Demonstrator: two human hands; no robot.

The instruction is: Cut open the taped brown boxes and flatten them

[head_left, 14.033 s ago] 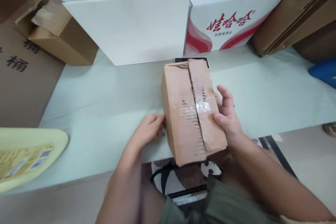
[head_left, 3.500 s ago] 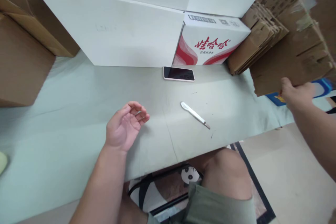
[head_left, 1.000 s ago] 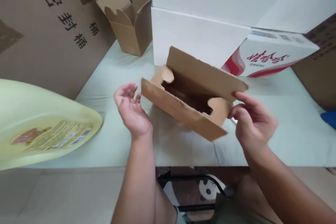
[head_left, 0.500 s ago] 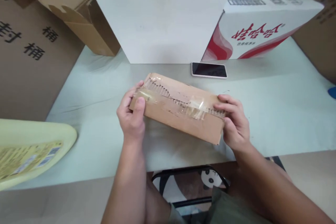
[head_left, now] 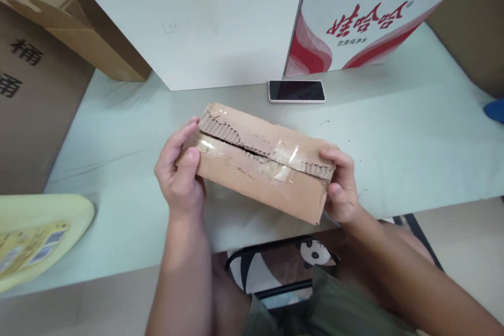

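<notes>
Between my two hands is a brown cardboard box (head_left: 260, 178), tilted with its right end nearer me. Clear tape and torn, ribbed cardboard run along its seam, where a narrow dark gap shows. My left hand (head_left: 179, 168) grips the left end, its thumb on the near face and fingers round the back. At the right end my right hand (head_left: 342, 184) is closed on the corner, fingers on top and thumb lower on the side. Beyond the box, a phone (head_left: 297, 91) with a dark screen lies on the table.
A large white box (head_left: 197, 26) and a white carton with red print (head_left: 354, 37) stand at the back of the pale green table (head_left: 394, 142). Open brown cartons (head_left: 98, 37) are at left. A yellow-green container (head_left: 47, 210) sits at the near left, a blue object (head_left: 494, 110) far right.
The seam of the cardboard box has parted, showing a dark gap. Both hands keep their grip on its ends. The view has shifted, so surroundings sit further left.
</notes>
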